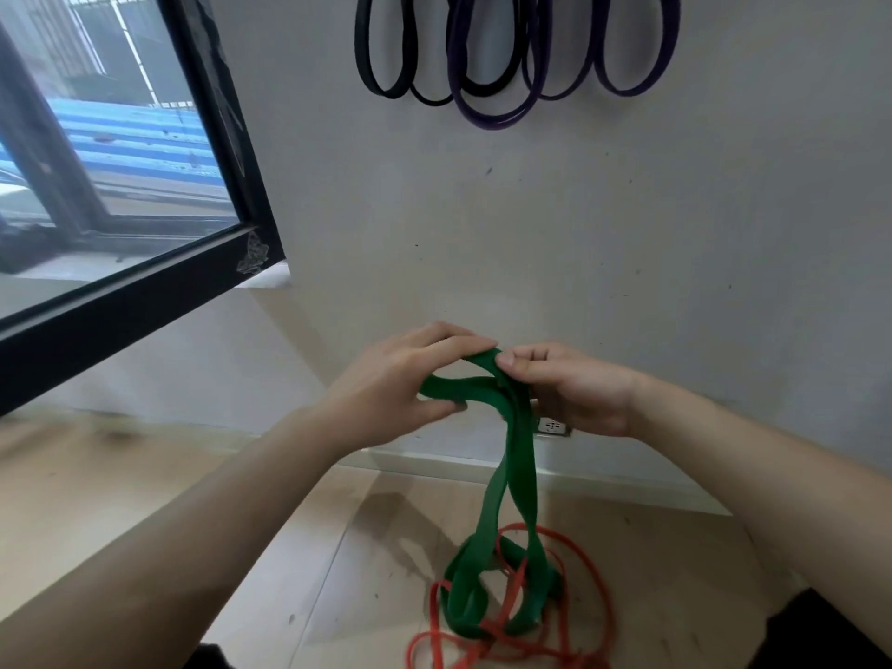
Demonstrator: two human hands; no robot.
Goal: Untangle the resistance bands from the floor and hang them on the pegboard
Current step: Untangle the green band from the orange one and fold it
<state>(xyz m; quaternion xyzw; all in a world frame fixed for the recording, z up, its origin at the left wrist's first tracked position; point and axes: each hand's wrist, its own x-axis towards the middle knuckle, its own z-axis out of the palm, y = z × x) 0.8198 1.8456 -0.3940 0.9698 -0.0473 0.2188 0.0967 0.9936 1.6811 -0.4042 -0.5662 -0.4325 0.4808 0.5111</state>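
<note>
A wide green resistance band hangs from both my hands at mid-frame, its lower loops resting on the floor. My left hand pinches one loop of it between thumb and fingers. My right hand pinches the band's top fold right beside the left. On the floor a thin orange-red band lies tangled through the green loops. High on the wall hang black bands and purple bands; what they hang from is out of view.
A black-framed window stands open at the left, its lower corner jutting toward me. A wall socket sits low on the wall behind the green band. The floor is light wood with scuff marks.
</note>
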